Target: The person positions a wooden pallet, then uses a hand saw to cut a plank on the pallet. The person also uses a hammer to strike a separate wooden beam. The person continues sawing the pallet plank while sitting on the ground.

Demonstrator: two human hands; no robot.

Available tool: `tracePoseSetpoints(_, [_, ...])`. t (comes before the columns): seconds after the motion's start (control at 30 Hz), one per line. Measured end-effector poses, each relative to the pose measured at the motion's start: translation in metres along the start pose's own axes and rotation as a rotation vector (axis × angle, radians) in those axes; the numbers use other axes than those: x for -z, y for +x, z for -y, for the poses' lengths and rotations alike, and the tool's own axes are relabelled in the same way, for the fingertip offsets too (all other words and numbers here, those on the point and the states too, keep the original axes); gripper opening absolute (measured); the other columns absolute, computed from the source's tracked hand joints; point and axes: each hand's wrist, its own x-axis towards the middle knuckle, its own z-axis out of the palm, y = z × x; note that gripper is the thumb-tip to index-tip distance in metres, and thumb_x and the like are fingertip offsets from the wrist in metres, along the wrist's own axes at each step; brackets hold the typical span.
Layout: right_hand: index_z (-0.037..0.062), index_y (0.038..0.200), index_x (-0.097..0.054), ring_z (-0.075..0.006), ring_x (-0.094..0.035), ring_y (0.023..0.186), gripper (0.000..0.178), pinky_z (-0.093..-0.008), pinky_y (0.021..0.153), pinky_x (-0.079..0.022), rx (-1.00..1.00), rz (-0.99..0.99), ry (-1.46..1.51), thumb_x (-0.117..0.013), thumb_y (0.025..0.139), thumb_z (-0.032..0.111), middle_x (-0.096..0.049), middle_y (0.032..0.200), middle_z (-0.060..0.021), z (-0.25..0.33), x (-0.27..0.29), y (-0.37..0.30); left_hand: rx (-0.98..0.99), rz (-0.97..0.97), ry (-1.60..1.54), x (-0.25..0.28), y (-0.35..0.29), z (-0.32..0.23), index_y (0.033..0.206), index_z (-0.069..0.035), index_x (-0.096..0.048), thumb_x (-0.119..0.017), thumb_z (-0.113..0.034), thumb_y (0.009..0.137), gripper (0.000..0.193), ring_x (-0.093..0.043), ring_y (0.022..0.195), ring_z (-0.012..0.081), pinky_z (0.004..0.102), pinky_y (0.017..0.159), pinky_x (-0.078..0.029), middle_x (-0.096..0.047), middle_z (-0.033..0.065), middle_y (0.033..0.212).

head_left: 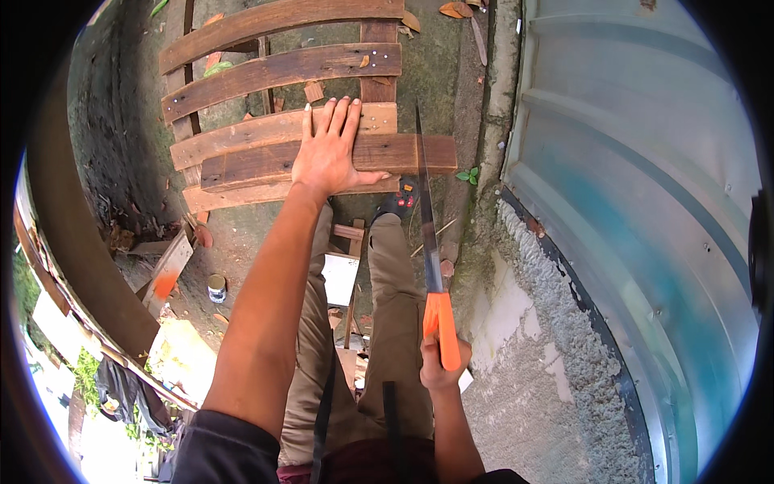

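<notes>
My left hand [326, 149] lies flat with spread fingers on a loose brown wooden plank [250, 165], pressing it onto the slats of a wooden pallet [274, 73]. The plank's right end juts out past the pallet's edge. In my right hand [443, 367], the fingers are wrapped round the orange handle of a handsaw [439, 315]. Its long dark blade [427, 210] points away from me and crosses the overhanging end of the plank. Whether the teeth have bitten into the wood is too small to tell.
A corrugated metal sheet [637, 161] rises along the right, above a rough concrete ledge [556, 347]. My shoe [397, 200] is right below the plank's overhang. A small tin can [216, 288] and a board with orange paint [171, 270] lie to the left. Dry leaves [456, 10] litter the ground.
</notes>
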Motion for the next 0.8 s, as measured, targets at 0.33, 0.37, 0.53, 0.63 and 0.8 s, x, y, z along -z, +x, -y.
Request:
tracePoseSetpoints(0.33, [-0.0019,0.080,-0.065,-0.0094,-0.053,0.056,0.012,-0.0294,0.053,-0.042,-0.030,-0.052,-0.019,-0.061,0.090,0.004,-0.057,0.062,-0.0041,0.025,-0.034,0.053,-0.005,0.039,0.014,-0.004,-0.003,-0.004,0.166,-0.005,-0.018,-0.066,-0.089,0.068,0.138,-0.021,0.158,0.0312,0.0595,0.129,-0.011,-0.028,0.0143,0.169])
tracePoseSetpoints(0.37, [-0.0019,0.080,-0.065,-0.0109,-0.054,0.056,0.011,-0.0292,0.054,-0.042,0.016,-0.047,-0.062,-0.060,0.089,0.003,-0.057,0.062,-0.0054,0.022,-0.022,0.024,-0.002,0.062,0.031,-0.002,0.002,-0.001,0.166,-0.005,-0.017,-0.066,-0.090,0.068,0.138,-0.021,0.158,0.0315,0.0595,0.129,-0.010,-0.027,0.0145,0.169])
tracePoseSetpoints(0.53, [-0.0011,0.082,-0.066,-0.0131,-0.059,0.059,0.009,-0.0304,0.056,-0.045,0.063,-0.020,-0.078,-0.060,0.088,0.002,-0.057,0.063,-0.0064,0.035,-0.017,0.023,-0.006,0.005,-0.035,-0.003,-0.005,-0.002,0.166,-0.005,-0.019,-0.067,-0.089,0.066,0.139,-0.022,0.157,0.0309,0.0603,0.128,-0.012,-0.029,0.0132,0.167])
tracePoseSetpoints(0.63, [-0.0021,0.080,-0.063,-0.0089,-0.054,0.061,0.018,-0.0304,0.056,-0.043,-0.040,-0.054,-0.013,-0.066,0.094,0.010,-0.057,0.063,-0.0024,0.036,-0.061,0.133,-0.008,0.003,0.011,-0.002,0.001,-0.001,0.165,-0.006,-0.021,-0.066,-0.089,0.066,0.137,-0.025,0.156,0.0319,0.0610,0.128,-0.013,-0.031,0.0134,0.166])
tracePoseSetpoints(0.8, [-0.0017,0.081,-0.063,-0.0084,-0.053,0.060,0.015,-0.0295,0.056,-0.043,-0.119,-0.061,0.073,-0.066,0.091,0.009,-0.056,0.063,-0.0023,0.017,-0.050,0.091,0.012,0.009,0.011,-0.004,-0.002,0.000,0.165,-0.007,-0.022,-0.066,-0.089,0.068,0.134,-0.024,0.156,0.0311,0.0618,0.128,-0.014,-0.031,0.0131,0.166])
